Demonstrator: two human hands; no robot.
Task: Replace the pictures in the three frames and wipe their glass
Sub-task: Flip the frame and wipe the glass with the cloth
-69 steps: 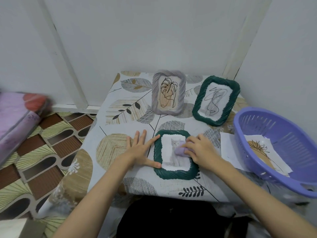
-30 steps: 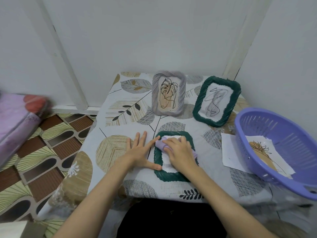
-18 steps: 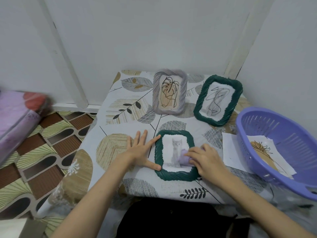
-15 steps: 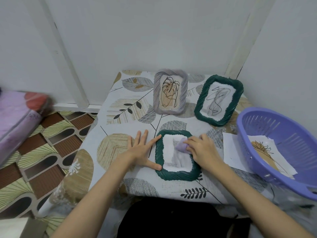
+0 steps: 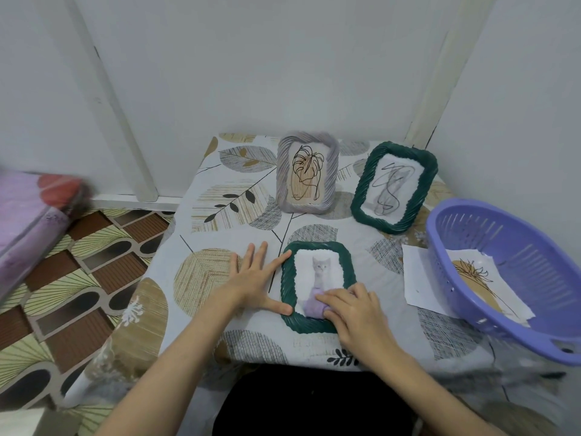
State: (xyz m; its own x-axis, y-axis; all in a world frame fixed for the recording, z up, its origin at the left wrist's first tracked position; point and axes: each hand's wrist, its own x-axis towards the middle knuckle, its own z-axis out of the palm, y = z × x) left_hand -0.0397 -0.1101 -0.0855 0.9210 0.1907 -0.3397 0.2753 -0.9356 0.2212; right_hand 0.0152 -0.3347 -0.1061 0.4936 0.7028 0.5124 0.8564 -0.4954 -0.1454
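The frame [image 5: 287, 278] lies between flat, spread left-hand fingers [image 5: 251, 256] and right fingers [image 5: 333, 298] pressing a cloth [image 5: 312, 306] that hides the glass's near corner.

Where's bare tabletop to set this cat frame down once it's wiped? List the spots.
Free: the cloth left of the left hand toward the table edge, and the strip between the cat frame and the grey frame. Crowded: the right side, with the loose paper and purple basket.

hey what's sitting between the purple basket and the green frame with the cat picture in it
A loose white sheet of paper lies on the tablecloth between the cat frame and the purple basket, its right edge tucked under the basket. Head view shows it.
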